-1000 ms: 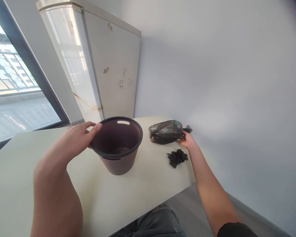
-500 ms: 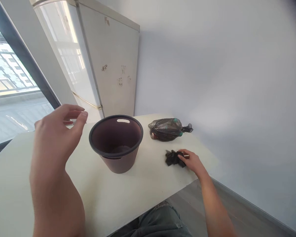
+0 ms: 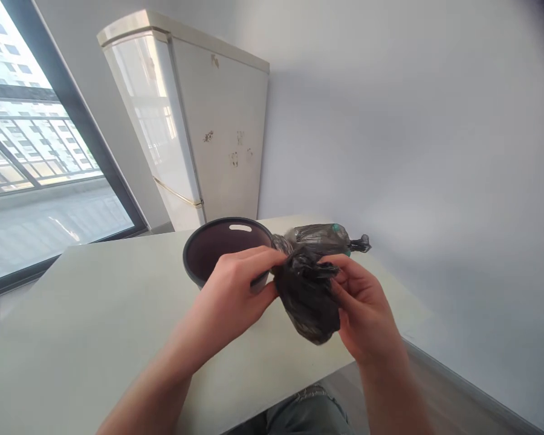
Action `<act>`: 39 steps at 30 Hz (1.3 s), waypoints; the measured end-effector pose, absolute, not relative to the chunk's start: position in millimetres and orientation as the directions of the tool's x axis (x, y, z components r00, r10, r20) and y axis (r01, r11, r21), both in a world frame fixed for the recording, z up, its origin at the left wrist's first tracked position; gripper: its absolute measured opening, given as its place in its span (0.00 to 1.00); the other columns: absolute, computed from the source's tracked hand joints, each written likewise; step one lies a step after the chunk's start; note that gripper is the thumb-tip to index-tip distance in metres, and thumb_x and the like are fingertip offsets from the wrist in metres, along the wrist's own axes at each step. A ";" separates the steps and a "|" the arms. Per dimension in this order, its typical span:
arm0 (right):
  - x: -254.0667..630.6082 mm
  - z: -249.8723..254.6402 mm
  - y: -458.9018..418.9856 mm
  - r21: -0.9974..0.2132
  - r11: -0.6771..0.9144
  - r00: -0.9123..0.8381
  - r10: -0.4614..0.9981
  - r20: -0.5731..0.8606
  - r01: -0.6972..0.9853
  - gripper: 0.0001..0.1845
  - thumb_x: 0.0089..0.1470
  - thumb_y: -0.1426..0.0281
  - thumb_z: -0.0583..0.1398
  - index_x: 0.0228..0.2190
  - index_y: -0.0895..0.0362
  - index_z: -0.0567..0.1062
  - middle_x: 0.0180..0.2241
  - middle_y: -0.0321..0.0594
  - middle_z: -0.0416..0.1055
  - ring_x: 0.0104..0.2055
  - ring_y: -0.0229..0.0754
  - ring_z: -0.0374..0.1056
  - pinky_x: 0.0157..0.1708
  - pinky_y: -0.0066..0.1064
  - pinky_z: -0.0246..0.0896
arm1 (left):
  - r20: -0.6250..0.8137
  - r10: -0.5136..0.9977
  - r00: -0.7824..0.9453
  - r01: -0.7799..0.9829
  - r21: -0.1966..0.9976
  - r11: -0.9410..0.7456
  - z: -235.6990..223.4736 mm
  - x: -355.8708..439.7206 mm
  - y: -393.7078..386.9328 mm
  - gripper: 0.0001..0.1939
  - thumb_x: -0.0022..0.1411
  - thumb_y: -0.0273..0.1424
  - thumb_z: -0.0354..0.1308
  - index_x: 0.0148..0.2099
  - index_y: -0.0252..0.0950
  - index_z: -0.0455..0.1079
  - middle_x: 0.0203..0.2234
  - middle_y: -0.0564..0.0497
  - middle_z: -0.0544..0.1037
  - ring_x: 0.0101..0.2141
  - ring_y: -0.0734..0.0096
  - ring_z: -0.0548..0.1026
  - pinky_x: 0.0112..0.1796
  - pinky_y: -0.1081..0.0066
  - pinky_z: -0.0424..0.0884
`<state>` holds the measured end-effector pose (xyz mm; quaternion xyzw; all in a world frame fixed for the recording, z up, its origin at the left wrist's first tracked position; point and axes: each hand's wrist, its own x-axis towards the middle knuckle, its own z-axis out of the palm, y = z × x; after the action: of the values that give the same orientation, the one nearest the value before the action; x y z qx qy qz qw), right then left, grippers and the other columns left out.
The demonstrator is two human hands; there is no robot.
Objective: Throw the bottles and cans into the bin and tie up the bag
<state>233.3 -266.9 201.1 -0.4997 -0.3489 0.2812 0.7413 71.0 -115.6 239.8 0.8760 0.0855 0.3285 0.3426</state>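
A crumpled black plastic bag (image 3: 308,299) hangs in the air above the table, held between both hands. My left hand (image 3: 240,284) pinches its upper left side with thumb and fingers. On the other side, my right hand (image 3: 362,302) grips the bag's upper right edge, its fingers closed on the plastic. Behind my left hand stands a dark purple bin (image 3: 213,244) with a black rim and a slot handle, its lower part mostly hidden by that hand. Beyond the held bag lies a filled, knotted black bag (image 3: 320,237), partly covered.
The pale table (image 3: 109,308) carries the bin and the filled bag. A white fridge (image 3: 226,133) stands past the far edge, against the wall (image 3: 390,133). At left is a window (image 3: 36,157). My knees (image 3: 306,414) are under the near edge.
My right hand has lifted the crumpled black bag off the table. My left hand has come across from the left and now grips it too. The view has shifted slightly.
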 end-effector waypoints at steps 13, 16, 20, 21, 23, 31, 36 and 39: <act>246.3 161.5 -314.3 -0.939 0.074 0.670 0.719 -0.184 -0.337 0.20 0.58 0.51 0.69 0.37 0.56 0.78 0.20 0.27 0.47 0.21 0.31 0.39 0.18 0.25 0.42 | 0.523 0.521 0.674 -0.082 0.754 -0.651 249.6 53.8 -90.2 0.10 0.71 0.31 0.57 0.35 0.37 0.73 0.37 0.48 0.76 0.33 0.71 0.71 0.31 0.71 0.68; 246.4 157.5 -321.8 -0.960 0.068 0.741 0.652 -0.164 -0.273 0.21 0.60 0.53 0.69 0.47 0.53 0.78 0.21 0.25 0.43 0.21 0.31 0.37 0.18 0.24 0.40 | 0.447 0.600 0.664 -0.117 0.854 -0.507 250.0 55.1 -92.0 0.13 0.74 0.33 0.53 0.34 0.37 0.69 0.30 0.51 0.74 0.28 0.73 0.67 0.26 0.72 0.63; 230.7 166.2 -312.9 -0.950 0.272 0.805 0.523 0.281 0.155 0.20 0.60 0.54 0.70 0.49 0.48 0.77 0.34 0.38 0.67 0.34 0.41 0.66 0.31 0.31 0.68 | 0.387 0.609 0.693 -0.132 0.898 -0.420 246.8 61.4 -97.5 0.15 0.73 0.36 0.56 0.32 0.38 0.64 0.25 0.54 0.69 0.26 0.74 0.65 0.26 0.72 0.61; 224.9 169.7 -308.1 -0.933 0.283 0.728 0.587 0.353 0.224 0.23 0.58 0.53 0.71 0.51 0.47 0.76 0.42 0.42 0.71 0.42 0.45 0.70 0.39 0.36 0.72 | 0.385 0.595 0.706 -0.137 0.898 -0.418 245.9 63.9 -99.5 0.15 0.73 0.37 0.57 0.33 0.38 0.65 0.26 0.53 0.70 0.27 0.73 0.66 0.27 0.72 0.62; 214.9 175.9 -297.3 -0.932 0.258 0.531 0.768 0.358 0.255 0.27 0.57 0.52 0.71 0.54 0.48 0.77 0.54 0.47 0.71 0.53 0.52 0.70 0.50 0.42 0.72 | 0.371 0.572 0.732 -0.123 0.897 -0.424 244.4 68.8 -103.0 0.14 0.73 0.39 0.58 0.34 0.38 0.65 0.28 0.53 0.71 0.28 0.72 0.68 0.28 0.72 0.64; 232.8 163.1 -287.5 -0.962 0.169 0.628 0.778 -0.004 -0.216 0.11 0.61 0.59 0.69 0.40 0.53 0.83 0.35 0.41 0.77 0.33 0.42 0.70 0.31 0.30 0.66 | 0.302 0.570 0.764 0.001 0.883 -0.469 241.8 67.8 -93.1 0.11 0.72 0.38 0.59 0.38 0.40 0.62 0.20 0.60 0.58 0.21 0.77 0.57 0.23 0.75 0.54; 266.3 157.2 -300.6 -0.932 0.099 0.656 0.737 -0.167 -0.348 0.14 0.58 0.58 0.69 0.37 0.55 0.80 0.27 0.36 0.68 0.23 0.35 0.58 0.22 0.27 0.57 | 0.239 0.400 0.885 0.061 0.792 -0.607 241.3 63.2 -83.7 0.11 0.66 0.40 0.66 0.45 0.40 0.73 0.25 0.57 0.68 0.24 0.76 0.64 0.25 0.75 0.61; 281.1 160.3 -302.7 -0.955 0.104 0.706 0.696 -0.130 -0.279 0.14 0.56 0.58 0.70 0.37 0.55 0.79 0.29 0.38 0.67 0.26 0.38 0.61 0.24 0.29 0.60 | 0.215 0.337 0.917 0.059 0.761 -0.646 243.3 62.1 -83.9 0.10 0.65 0.38 0.67 0.47 0.42 0.77 0.32 0.53 0.76 0.29 0.73 0.72 0.28 0.73 0.67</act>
<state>281.1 -302.7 160.3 -0.5776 -0.1804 0.3380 0.7208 62.1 -83.9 243.3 0.8908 0.1111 0.1714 0.4060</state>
